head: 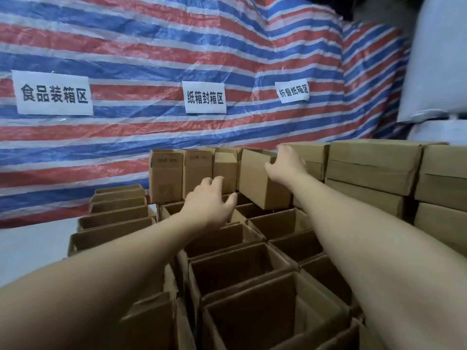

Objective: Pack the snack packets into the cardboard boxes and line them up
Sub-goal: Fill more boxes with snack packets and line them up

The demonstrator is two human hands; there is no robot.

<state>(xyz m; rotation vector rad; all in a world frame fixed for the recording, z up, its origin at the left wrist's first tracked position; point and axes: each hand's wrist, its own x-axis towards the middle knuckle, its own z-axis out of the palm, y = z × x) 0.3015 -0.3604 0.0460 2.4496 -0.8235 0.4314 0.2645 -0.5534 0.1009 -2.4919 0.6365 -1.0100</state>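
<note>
Boxes fill the whole lower view: open boxes (235,269) stand mouth-up in tight rows in front of the person, and a row of shut boxes (166,175) stands upright at the back against the striped tarp (151,41). The right hand (286,164) grips one box (262,180) by its top far corner, fingers over the edge, and this box hangs tilted above the open ones. The left hand (211,198) reaches toward it with fingers spread and loose, holding nothing and not touching the box as far as I can tell. The two hands are apart.

Snack packets are nowhere in view, so I judge the packing itself has not begun here (or goes on out of frame).

The grip is the weak point: one hand on one corner of a tilted box could let it swing or slip, and it would drop onto the open rows below and knock them askew. The left forearm passes low over the open boxes and could catch a raised flap.

Much is hard to make out. The right hand's fingertips are hidden behind the held box. Whether its top is open cannot be seen. The stacked boxes (374,168) at right run out of frame, and the insides of the near boxes are too dark to read.
</note>
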